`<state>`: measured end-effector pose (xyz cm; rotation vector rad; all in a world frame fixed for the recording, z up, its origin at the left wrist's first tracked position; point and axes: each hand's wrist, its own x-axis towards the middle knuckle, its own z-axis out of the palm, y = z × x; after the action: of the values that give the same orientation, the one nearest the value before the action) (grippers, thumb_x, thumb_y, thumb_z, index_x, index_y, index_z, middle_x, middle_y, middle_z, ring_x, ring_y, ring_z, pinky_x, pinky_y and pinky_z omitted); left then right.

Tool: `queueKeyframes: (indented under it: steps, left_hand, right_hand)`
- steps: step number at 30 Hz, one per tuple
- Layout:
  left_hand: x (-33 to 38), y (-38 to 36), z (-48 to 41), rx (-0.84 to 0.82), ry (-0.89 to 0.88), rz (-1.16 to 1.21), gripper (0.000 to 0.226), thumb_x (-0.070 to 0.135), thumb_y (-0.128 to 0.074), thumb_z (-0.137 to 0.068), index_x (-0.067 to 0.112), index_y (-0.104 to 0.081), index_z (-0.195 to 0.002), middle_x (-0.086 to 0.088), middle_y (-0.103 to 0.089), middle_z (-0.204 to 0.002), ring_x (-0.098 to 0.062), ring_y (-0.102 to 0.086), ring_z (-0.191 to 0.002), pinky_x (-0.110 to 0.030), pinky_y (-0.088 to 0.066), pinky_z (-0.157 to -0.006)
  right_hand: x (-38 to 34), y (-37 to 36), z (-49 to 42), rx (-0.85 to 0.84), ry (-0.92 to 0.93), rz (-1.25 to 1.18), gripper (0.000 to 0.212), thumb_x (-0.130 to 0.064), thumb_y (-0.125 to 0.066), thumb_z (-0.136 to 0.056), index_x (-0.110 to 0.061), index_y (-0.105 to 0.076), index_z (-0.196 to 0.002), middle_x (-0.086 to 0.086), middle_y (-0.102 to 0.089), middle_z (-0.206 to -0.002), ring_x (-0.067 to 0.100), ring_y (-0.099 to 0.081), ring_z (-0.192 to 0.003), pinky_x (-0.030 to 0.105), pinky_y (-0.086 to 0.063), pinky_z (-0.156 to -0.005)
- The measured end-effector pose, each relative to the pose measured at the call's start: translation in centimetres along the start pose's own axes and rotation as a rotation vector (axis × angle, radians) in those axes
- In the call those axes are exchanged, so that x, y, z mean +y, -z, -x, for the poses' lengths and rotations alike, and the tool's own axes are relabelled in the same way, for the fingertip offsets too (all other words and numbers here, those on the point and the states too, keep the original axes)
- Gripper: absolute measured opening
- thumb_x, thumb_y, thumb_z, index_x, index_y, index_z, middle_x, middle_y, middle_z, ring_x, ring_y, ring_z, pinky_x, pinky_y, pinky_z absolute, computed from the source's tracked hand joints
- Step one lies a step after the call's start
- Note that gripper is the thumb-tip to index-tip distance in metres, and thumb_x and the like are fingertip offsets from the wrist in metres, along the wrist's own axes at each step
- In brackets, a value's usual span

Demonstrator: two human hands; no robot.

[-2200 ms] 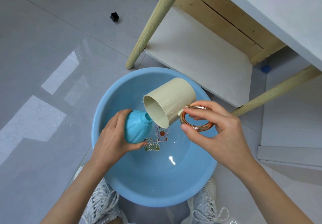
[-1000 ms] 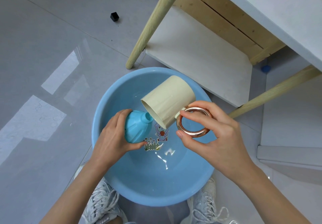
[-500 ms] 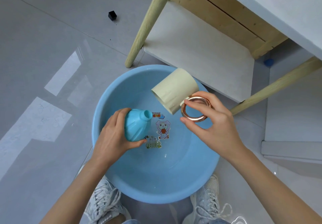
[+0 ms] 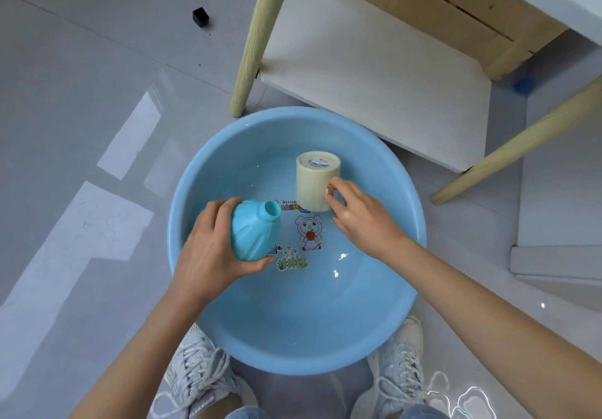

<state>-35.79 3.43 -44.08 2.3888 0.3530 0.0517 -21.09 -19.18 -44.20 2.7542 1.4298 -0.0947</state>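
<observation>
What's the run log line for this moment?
left hand: grips blue bottle | right hand: holds cream mug by handle | cream mug: base up, in blue basin

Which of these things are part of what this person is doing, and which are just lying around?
In use:
- blue bottle, held by the left hand
- cream mug, bottom up, held at its handle by the right hand
- blue basin beneath both

Lying about:
- black cube on the floor
- blue cap under the table
- white shelf
- wooden table leg
</observation>
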Motion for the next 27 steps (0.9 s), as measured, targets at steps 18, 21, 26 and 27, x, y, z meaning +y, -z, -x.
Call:
queueKeyframes:
  steps: [18,21,26,27]
  left_hand:
    - [-0.2,-0.1,-0.1,0.013,-0.04,-0.004,0.095,0.044,-0.09,-0.048,0.012,-0.049,-0.127,-0.002,-0.056,-0.121,-0.021,-0.046,-0.108,-0.025,-0.033,-0.091]
    - [-0.2,0.0,-0.1,0.017,-0.041,0.01,0.096,0.042,-0.091,-0.047,0.011,-0.049,-0.127,-0.003,-0.057,-0.121,-0.021,-0.047,-0.108,-0.022,-0.032,-0.092]
    - [-0.1,0.2,-0.2,0.024,-0.048,0.026,0.097,0.042,-0.091,-0.045,0.007,-0.05,-0.126,-0.007,-0.058,-0.12,-0.018,-0.044,-0.106,-0.021,-0.03,-0.09]
    - [-0.1,0.2,-0.2,0.024,-0.05,0.024,0.097,0.042,-0.091,-0.045,0.007,-0.05,-0.126,-0.007,-0.058,-0.119,-0.018,-0.044,-0.106,-0.021,-0.03,-0.09]
  right_hand:
    - [-6.1,1.2,7.7,-0.215,-0.646,-0.839,0.027,-0.027,-0.085,-0.068,-0.016,-0.077,-0.091,-0.007,-0.065,-0.086,0.004,-0.061,-0.072,0.011,-0.046,-0.076]
    - [-5.7,1.9,6.8,-0.227,-0.975,-1.208,0.006,-0.024,-0.082,-0.072,-0.024,-0.077,-0.076,0.0,-0.074,-0.079,0.007,-0.066,-0.075,0.018,-0.05,-0.076]
    - [-4.5,4.1,6.0,-0.073,-1.199,-1.658,0.009,-0.009,-0.066,-0.085,-0.003,-0.072,-0.084,0.017,-0.072,-0.09,0.022,-0.068,-0.083,0.023,-0.056,-0.08]
    - [-4.3,4.8,5.9,-0.036,-1.202,-1.728,0.011,-0.01,-0.065,-0.084,-0.001,-0.072,-0.085,0.015,-0.073,-0.089,0.021,-0.068,-0.082,0.022,-0.056,-0.076]
